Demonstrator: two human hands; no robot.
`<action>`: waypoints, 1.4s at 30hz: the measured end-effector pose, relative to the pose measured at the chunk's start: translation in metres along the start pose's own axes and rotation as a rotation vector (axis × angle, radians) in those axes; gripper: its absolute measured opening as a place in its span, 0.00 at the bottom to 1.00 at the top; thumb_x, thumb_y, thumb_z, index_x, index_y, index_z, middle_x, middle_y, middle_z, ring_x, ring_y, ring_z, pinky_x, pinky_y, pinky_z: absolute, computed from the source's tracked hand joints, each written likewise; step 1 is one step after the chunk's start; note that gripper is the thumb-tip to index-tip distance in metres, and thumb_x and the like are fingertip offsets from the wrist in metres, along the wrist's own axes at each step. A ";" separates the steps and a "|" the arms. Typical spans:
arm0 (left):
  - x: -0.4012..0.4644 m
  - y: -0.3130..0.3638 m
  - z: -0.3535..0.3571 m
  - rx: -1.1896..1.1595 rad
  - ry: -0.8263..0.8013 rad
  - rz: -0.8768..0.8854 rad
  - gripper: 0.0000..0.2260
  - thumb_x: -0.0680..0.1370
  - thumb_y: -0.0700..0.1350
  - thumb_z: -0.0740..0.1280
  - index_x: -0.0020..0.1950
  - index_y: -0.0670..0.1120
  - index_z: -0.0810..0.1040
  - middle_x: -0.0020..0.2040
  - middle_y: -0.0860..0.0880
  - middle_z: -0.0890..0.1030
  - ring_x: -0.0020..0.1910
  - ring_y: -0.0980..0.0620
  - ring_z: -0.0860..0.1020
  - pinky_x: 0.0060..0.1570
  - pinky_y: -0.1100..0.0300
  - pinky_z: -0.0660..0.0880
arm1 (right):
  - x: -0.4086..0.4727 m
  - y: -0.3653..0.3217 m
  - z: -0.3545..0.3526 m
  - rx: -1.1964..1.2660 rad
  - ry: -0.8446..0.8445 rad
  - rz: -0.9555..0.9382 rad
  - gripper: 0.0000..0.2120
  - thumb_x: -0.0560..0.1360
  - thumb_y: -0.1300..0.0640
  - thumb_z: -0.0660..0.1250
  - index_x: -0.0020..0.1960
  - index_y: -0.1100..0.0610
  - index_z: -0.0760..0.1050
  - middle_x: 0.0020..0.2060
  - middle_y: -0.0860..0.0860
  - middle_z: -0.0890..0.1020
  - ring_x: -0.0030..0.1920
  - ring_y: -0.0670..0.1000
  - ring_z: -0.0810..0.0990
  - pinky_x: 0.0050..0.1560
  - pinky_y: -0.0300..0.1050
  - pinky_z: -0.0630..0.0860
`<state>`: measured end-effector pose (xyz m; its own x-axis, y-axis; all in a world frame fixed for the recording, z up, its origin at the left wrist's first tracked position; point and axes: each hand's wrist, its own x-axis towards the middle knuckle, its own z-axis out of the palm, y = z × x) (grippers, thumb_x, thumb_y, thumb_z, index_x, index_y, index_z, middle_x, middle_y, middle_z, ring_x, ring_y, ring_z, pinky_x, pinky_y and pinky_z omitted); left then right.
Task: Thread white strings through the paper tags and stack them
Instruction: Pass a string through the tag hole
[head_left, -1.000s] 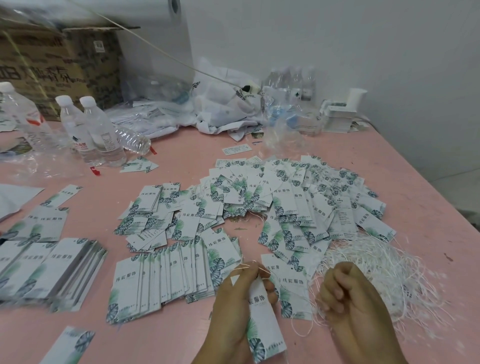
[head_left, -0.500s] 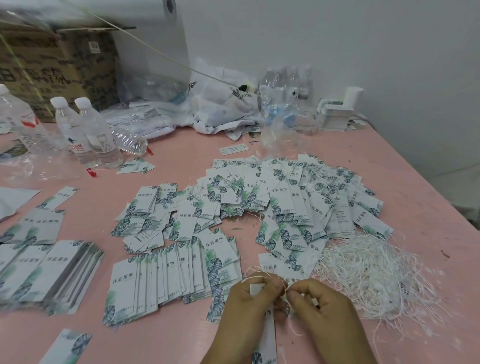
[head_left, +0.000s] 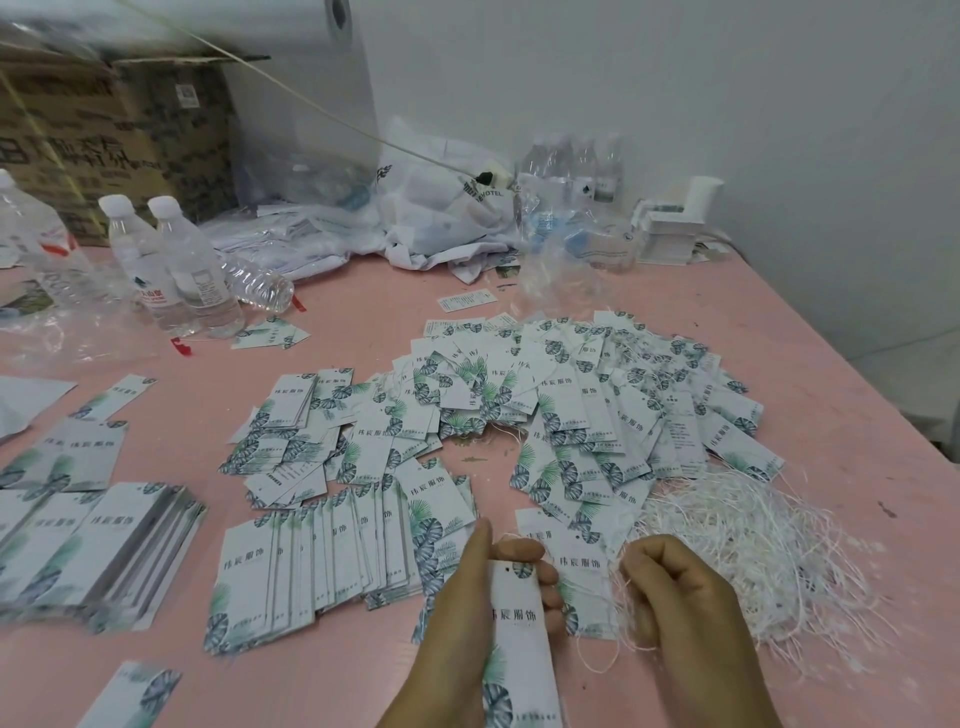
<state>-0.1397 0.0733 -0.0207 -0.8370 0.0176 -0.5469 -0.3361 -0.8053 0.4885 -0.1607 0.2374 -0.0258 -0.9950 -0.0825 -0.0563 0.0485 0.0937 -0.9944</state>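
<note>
— Holding what? The left hand (head_left: 467, 613) pinches a tag (head_left: 519, 623) upright over the table (head_left: 363, 291), hole end up, ready for threading.
— And the right hand (head_left: 675, 603)? Fingers curled, pinching a string (head_left: 615, 644) beside the string pile (head_left: 753, 545).

left hand (head_left: 467, 618) around paper tag (head_left: 519, 623)
</note>
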 end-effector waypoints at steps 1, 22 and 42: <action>0.001 0.001 0.001 -0.065 -0.021 -0.030 0.21 0.80 0.53 0.60 0.42 0.36 0.78 0.33 0.37 0.76 0.26 0.46 0.74 0.26 0.59 0.72 | 0.000 0.000 0.000 0.023 0.009 0.002 0.11 0.77 0.61 0.65 0.35 0.58 0.75 0.21 0.52 0.65 0.24 0.49 0.61 0.27 0.43 0.60; -0.004 -0.016 -0.006 0.338 -0.058 0.251 0.09 0.79 0.31 0.63 0.54 0.38 0.81 0.47 0.32 0.84 0.43 0.40 0.85 0.41 0.52 0.81 | -0.008 -0.011 0.011 0.003 -0.061 -0.032 0.12 0.73 0.68 0.70 0.37 0.54 0.84 0.31 0.56 0.84 0.32 0.51 0.82 0.34 0.35 0.77; -0.005 -0.027 -0.002 0.382 -0.170 0.275 0.12 0.69 0.38 0.69 0.50 0.41 0.86 0.45 0.34 0.84 0.41 0.40 0.82 0.47 0.50 0.78 | -0.012 -0.021 0.014 0.132 -0.010 0.101 0.11 0.75 0.69 0.66 0.34 0.66 0.76 0.20 0.55 0.73 0.18 0.48 0.62 0.20 0.34 0.61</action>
<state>-0.1254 0.0940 -0.0323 -0.9646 -0.0432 -0.2602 -0.2007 -0.5195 0.8305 -0.1486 0.2225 -0.0050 -0.9836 -0.0891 -0.1570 0.1601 -0.0286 -0.9867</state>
